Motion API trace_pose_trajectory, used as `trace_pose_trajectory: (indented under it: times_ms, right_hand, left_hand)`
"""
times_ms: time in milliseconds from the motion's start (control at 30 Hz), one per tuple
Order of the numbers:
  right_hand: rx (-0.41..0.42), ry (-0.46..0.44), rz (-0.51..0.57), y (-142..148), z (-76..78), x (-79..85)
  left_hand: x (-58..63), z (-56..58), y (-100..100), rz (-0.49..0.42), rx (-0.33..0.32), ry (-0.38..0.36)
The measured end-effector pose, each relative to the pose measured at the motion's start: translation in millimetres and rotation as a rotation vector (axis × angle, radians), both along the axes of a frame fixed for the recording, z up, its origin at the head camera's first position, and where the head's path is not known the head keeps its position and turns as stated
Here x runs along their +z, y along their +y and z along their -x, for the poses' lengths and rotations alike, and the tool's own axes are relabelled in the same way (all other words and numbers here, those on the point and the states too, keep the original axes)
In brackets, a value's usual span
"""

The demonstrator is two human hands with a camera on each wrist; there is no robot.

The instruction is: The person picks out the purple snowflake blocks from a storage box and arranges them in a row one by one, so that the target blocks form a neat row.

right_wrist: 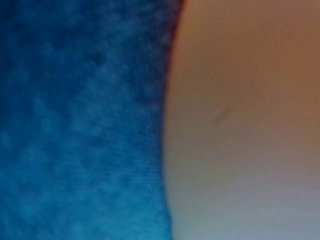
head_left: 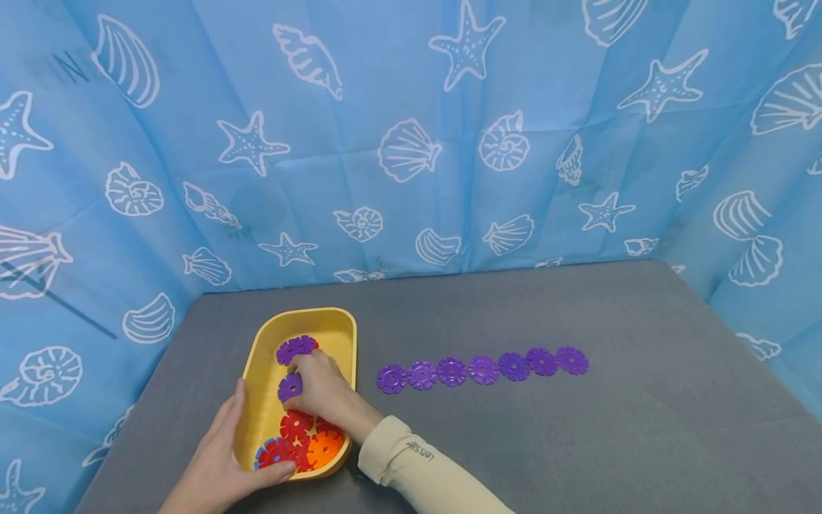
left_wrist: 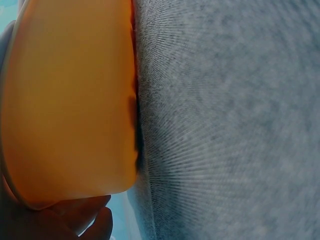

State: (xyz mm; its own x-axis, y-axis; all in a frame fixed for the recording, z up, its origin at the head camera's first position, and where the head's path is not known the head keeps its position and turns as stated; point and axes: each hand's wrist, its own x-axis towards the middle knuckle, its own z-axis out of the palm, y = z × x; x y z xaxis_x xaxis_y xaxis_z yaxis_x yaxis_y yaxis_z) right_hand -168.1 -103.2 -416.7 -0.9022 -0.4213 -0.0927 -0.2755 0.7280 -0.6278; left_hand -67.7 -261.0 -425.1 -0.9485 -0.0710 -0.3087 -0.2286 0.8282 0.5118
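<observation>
A yellow tray stands left of centre on the grey table in the head view. My left hand holds its near left corner, thumb over the front rim and fingers along the side. In the left wrist view those fingers show beyond the tray's wall. Reaching inside the tray, my right hand pinches a purple notched disc between thumb and fingers. More purple discs lie just beyond it. Red discs and an orange disc are heaped at the near end.
Several purple discs form a row on the grey table, right of the tray. A blue curtain with shells and starfish hangs behind and at both sides. The right wrist view is blurred, with a tan surface filling its right half.
</observation>
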Motion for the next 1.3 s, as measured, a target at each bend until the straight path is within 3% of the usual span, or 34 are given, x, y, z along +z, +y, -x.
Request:
trace_pose_trajectory:
  times_ms: [467,900,1133,1300]
  right_hand:
    - [-0.004,-0.072,0.079,0,1.0,1.0]
    - [0.097,-0.142,0.115,2,1.3,3.2]
    - [0.128,-0.209,0.24,6,-1.0,3.4]
    - [0.169,-0.169,0.396,10,0.8,7.2]
  left_hand:
    - [-0.6,0.4,-1,0.007,0.01,-0.019]
    - [0.9,-1.2,-1,-0.001,-0.015,0.027]
    - [1.3,-0.4,0,-0.006,-0.006,0.009]
    - [2.4,0.4,1,-0.001,0.01,-0.021]
